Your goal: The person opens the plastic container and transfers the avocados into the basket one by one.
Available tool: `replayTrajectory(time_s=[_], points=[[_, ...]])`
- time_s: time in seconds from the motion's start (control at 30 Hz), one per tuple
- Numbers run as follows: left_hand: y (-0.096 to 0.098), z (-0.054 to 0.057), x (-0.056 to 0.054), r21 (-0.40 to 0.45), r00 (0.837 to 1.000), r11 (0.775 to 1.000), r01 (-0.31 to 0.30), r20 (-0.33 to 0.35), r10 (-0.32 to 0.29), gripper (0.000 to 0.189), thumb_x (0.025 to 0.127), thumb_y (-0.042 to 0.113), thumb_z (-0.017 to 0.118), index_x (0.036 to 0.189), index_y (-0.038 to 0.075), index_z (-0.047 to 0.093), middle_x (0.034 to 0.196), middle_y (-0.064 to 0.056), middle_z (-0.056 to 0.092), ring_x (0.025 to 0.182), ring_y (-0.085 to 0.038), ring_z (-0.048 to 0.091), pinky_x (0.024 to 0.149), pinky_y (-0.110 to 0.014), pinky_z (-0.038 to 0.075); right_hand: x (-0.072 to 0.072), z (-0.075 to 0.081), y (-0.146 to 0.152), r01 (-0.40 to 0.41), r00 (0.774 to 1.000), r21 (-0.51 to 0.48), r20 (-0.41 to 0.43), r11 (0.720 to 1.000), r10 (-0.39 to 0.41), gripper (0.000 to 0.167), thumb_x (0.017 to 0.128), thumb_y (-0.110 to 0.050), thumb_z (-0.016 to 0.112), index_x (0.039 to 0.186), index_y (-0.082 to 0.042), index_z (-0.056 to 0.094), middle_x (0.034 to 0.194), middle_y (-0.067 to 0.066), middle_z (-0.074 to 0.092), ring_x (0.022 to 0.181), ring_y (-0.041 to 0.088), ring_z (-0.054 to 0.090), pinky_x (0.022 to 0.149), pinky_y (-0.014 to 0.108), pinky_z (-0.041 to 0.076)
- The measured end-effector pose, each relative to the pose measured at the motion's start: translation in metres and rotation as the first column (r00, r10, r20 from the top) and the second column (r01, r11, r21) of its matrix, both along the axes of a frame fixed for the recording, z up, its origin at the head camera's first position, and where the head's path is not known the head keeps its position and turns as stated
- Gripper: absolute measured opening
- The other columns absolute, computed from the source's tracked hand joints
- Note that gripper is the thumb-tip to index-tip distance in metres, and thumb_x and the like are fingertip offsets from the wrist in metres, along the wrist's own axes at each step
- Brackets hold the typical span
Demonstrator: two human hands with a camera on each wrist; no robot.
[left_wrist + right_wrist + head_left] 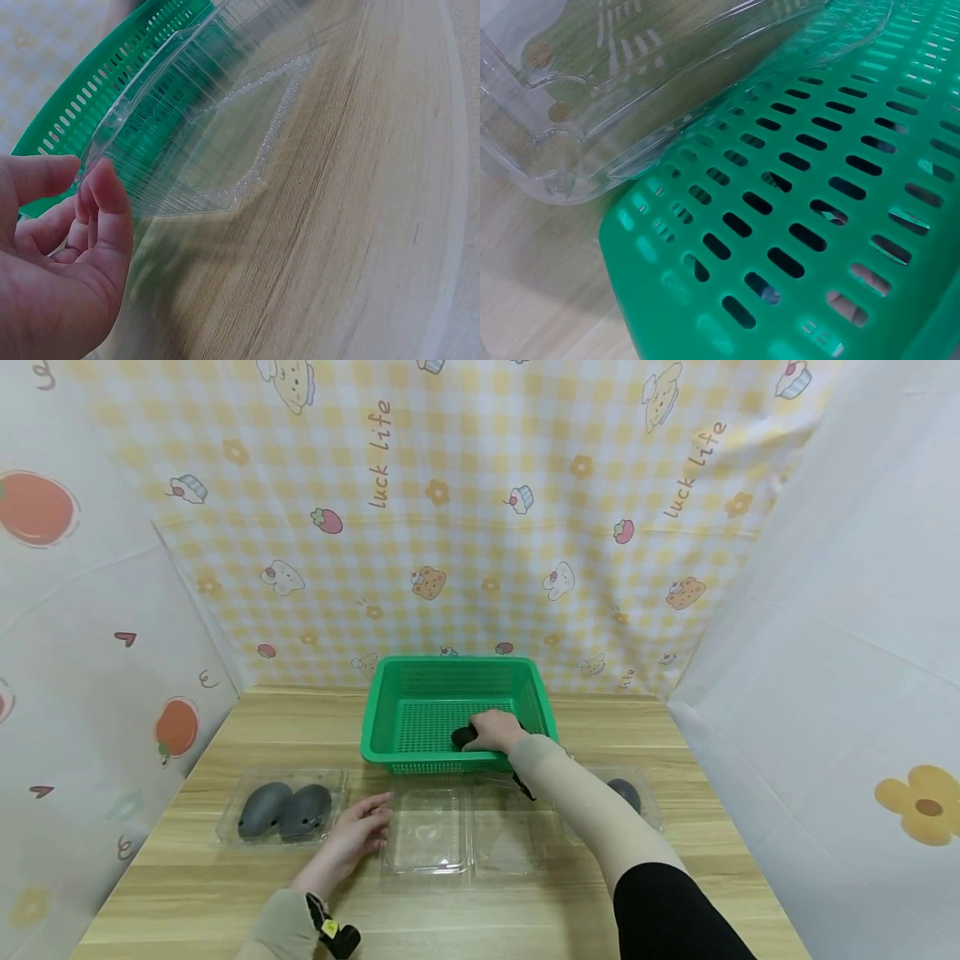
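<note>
My left hand is at the left edge of an opened clear plastic clamshell box on the table. In the left wrist view, the thumb and index finger pinch the box's rim. My right hand reaches into the green basket near its front wall and grips a dark avocado-like fruit, partly covered by the fingers. In the right wrist view, the basket's slotted wall hides most of that hand.
On the left stands a clear box with two dark oval fruits. Another box with a dark fruit stands on the right, partly behind my right forearm. A patterned cloth hangs behind the table.
</note>
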State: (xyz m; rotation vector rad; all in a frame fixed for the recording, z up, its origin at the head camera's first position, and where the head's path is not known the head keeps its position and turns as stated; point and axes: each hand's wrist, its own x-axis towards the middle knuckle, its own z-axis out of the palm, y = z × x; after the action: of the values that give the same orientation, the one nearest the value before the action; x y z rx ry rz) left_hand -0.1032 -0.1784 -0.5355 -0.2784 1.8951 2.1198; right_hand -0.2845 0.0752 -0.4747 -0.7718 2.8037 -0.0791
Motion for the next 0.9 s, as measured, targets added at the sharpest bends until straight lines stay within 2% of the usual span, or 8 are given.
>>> replayTrajectory(time_s=[0.1, 0.2, 0.27, 0.37, 0.43, 0.53, 0.7, 0.9], points=[[0.0, 0.001, 0.0, 0.001, 1.0, 1.0, 0.001, -0.001, -0.001, 0.051, 0.097, 0.005, 0.053, 0.143, -0.008, 0.037, 0.093, -0.003, 0.049, 0.076, -0.016, 0.052, 0.062, -0.026, 0.05, 0.0, 0.0, 0.001, 0.017, 1.0, -0.005, 0.02, 1.0, -0.017, 0.036, 0.088, -0.051, 0.066, 0.098, -0.017, 0.062, 0.085, -0.001, 0.059, 0.072, 0.016, 0.053, 0.059, 0.031, 0.042], [0.001, 0.002, 0.0, 0.001, 1.0, 1.0, 0.0, 0.001, 0.0, 0.051, 0.097, 0.005, 0.053, 0.144, -0.008, 0.037, 0.093, -0.003, 0.049, 0.076, -0.015, 0.053, 0.062, -0.026, 0.05, -0.001, 0.0, 0.002, 0.032, 0.999, -0.011, 0.04, 0.999, -0.031, 0.037, 0.089, -0.052, 0.064, 0.097, -0.016, 0.062, 0.084, 0.0, 0.059, 0.072, 0.017, 0.054, 0.058, 0.032, 0.041], [0.001, 0.003, 0.001, 0.002, 1.0, 1.0, 0.001, 0.0, -0.001, 0.051, 0.097, 0.005, 0.053, 0.144, -0.008, 0.036, 0.094, -0.003, 0.049, 0.076, -0.015, 0.053, 0.062, -0.026, 0.05, -0.002, 0.0, 0.003, 0.039, 0.998, -0.014, 0.042, 0.999, -0.039, 0.039, 0.09, -0.052, 0.062, 0.104, -0.015, 0.064, 0.092, 0.001, 0.063, 0.078, 0.017, 0.058, 0.062, 0.033, 0.046], [0.001, 0.003, 0.001, 0.002, 1.0, 1.0, 0.005, 0.0, -0.005, 0.051, 0.098, 0.005, 0.052, 0.144, -0.008, 0.036, 0.094, -0.003, 0.049, 0.076, -0.015, 0.053, 0.062, -0.026, 0.05, -0.002, -0.001, 0.006, 0.051, 0.998, -0.027, 0.045, 0.998, -0.05, 0.051, 0.091, -0.053, 0.061, 0.122, -0.012, 0.063, 0.113, 0.005, 0.065, 0.096, 0.02, 0.062, 0.076, 0.036, 0.052], [0.001, 0.003, 0.001, 0.001, 1.0, 1.0, 0.002, 0.003, -0.002, 0.051, 0.098, 0.004, 0.052, 0.144, -0.008, 0.036, 0.094, -0.004, 0.049, 0.076, -0.015, 0.052, 0.062, -0.026, 0.05, -0.002, -0.001, 0.008, 0.057, 0.997, -0.038, 0.046, 0.998, -0.055, 0.058, 0.092, -0.054, 0.059, 0.133, -0.012, 0.058, 0.126, 0.006, 0.061, 0.107, 0.021, 0.06, 0.086, 0.039, 0.052], [0.002, 0.002, 0.0, -0.003, 1.0, 1.0, -0.006, 0.009, 0.006, 0.049, 0.097, 0.004, 0.052, 0.143, -0.007, 0.038, 0.094, -0.004, 0.049, 0.077, -0.016, 0.052, 0.062, -0.026, 0.05, -0.001, 0.001, 0.012, 0.055, 0.998, -0.058, 0.047, 0.997, -0.052, 0.062, 0.093, -0.054, 0.057, 0.139, -0.012, 0.054, 0.134, 0.006, 0.057, 0.115, 0.022, 0.058, 0.091, 0.04, 0.05], [0.002, 0.001, 0.001, 0.002, 1.0, 1.0, -0.017, 0.01, 0.017, 0.048, 0.097, 0.002, 0.052, 0.143, -0.007, 0.039, 0.093, -0.004, 0.049, 0.077, -0.017, 0.052, 0.061, -0.026, 0.05, 0.002, 0.008, 0.021, 0.03, 0.999, -0.126, 0.03, 0.992, -0.027, 0.06, 0.094, -0.052, 0.056, 0.137, -0.01, 0.055, 0.132, 0.007, 0.059, 0.113, 0.022, 0.059, 0.092, 0.04, 0.05], [0.003, 0.002, 0.0, 0.005, 1.0, 1.0, -0.017, 0.017, 0.017, 0.048, 0.097, 0.003, 0.052, 0.143, -0.006, 0.039, 0.093, -0.004, 0.049, 0.077, -0.017, 0.052, 0.061, -0.027, 0.05, 0.012, 0.018, 0.037, -0.012, 1.0, -0.239, 0.01, 0.971, 0.015, 0.053, 0.096, -0.043, 0.058, 0.133, -0.005, 0.058, 0.128, 0.013, 0.061, 0.109, 0.025, 0.061, 0.092, 0.043, 0.049]])
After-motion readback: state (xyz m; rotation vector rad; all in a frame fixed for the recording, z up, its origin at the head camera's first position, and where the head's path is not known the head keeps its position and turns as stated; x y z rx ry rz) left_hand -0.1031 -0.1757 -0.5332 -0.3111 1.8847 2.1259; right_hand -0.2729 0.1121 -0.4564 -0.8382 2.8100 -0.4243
